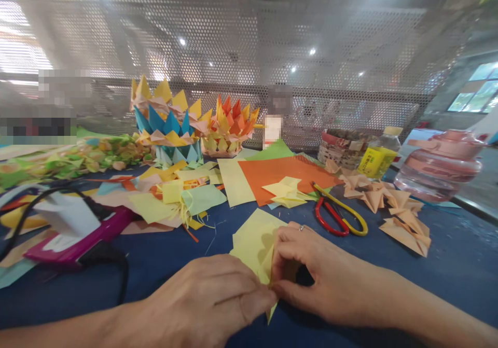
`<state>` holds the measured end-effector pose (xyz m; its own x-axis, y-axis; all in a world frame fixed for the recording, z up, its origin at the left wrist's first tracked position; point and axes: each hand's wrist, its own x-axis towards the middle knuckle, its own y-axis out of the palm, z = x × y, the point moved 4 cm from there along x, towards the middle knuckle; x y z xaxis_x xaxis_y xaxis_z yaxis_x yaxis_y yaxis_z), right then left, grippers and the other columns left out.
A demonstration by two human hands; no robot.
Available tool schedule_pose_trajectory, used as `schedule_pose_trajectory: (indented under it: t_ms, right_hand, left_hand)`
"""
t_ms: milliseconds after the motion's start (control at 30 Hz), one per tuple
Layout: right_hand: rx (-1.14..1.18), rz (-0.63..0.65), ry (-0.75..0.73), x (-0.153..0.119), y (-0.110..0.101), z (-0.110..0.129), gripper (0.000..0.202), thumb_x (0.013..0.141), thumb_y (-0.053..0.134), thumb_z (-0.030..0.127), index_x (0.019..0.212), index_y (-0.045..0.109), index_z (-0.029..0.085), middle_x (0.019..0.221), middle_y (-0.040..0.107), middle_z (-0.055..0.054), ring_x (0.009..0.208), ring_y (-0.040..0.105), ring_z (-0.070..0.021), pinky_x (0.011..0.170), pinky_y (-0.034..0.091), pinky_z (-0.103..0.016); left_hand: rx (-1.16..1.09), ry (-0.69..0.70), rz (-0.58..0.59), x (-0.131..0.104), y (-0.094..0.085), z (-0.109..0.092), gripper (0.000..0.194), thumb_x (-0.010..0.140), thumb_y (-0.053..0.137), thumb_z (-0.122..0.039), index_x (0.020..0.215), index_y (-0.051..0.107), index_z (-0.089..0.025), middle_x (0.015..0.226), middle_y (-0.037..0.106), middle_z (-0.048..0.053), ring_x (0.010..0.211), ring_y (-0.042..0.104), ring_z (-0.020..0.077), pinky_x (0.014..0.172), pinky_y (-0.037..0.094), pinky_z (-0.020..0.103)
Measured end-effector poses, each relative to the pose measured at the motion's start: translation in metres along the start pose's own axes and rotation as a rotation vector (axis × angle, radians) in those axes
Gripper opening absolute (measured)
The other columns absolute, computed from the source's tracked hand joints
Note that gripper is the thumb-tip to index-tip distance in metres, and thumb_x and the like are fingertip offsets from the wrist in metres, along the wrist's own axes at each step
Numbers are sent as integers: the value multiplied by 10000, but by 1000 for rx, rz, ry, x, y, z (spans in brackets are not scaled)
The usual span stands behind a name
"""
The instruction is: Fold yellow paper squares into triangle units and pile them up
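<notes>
A pale yellow paper [252,236], partly folded, lies on the blue table in front of me. My left hand [218,296] presses on its lower part, fingers closed together at a folded edge. My right hand [307,273] pinches the right edge, thumb close to the left fingertips, and wears a ring. A narrow folded point of the paper sticks out below the fingers. Beyond the hands are a folded yellow paper star [287,191] on orange paper [286,174] and scissors [338,214] with red and yellow handles.
Left: a purple power strip [83,236] with cables, paper scraps [155,203]. Behind: layered paper crowns [167,125], a basket [342,148]. Right: folded peach pieces [404,226], a yellow-labelled bottle [377,158], a pink jug [439,169].
</notes>
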<state>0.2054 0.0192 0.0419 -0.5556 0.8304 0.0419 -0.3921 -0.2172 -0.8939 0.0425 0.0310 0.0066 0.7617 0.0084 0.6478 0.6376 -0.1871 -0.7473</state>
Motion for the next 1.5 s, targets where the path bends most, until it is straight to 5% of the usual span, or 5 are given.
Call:
schedule_pose_trajectory:
  t_ms: [233, 533, 833, 1167, 1500]
  right_hand:
    - [16, -6, 2, -1, 1, -2, 134, 845, 628, 203, 736, 552, 181, 814, 582, 21, 820, 530, -136, 755, 386, -288]
    - [45, -32, 100, 0, -2, -5, 174, 814, 682, 285, 795, 543, 182, 821, 558, 11, 755, 506, -141, 707, 389, -273]
    - [76, -13, 97, -3, 1, -7, 89, 837, 626, 211, 822, 544, 180, 866, 568, -1, 796, 506, -151, 720, 395, -274]
    - [28, -35, 55, -2, -1, -6, 86, 844, 534, 88, 852, 534, 174, 887, 585, -23, 817, 525, -160, 743, 415, -286]
    - [14, -38, 58, -4, -2, -4, 102, 820, 540, 71, 857, 531, 166, 883, 585, -25, 803, 520, -156, 722, 424, -274]
  left_hand:
    - [4, -326, 24, 11, 2, 4, 306, 973, 460, -313, 735, 596, -177, 656, 649, -8, 609, 636, 95, 598, 485, 155]
    - [9, -153, -147, 8, 4, 1, 168, 960, 476, -247, 854, 598, -201, 734, 676, -1, 696, 661, 97, 737, 513, 164]
    - [76, -43, -74, 16, 0, -6, 186, 986, 440, -167, 932, 617, -181, 809, 734, -22, 875, 677, 103, 855, 493, 156]
    - [-72, -168, -48, 14, -1, 0, 135, 950, 525, -228, 905, 637, -169, 841, 710, 18, 795, 681, 84, 819, 480, 132]
    - [-42, 54, 246, 9, -5, -4, 180, 944, 461, -57, 1011, 592, -160, 1012, 713, -6, 956, 630, 109, 1063, 326, 258]
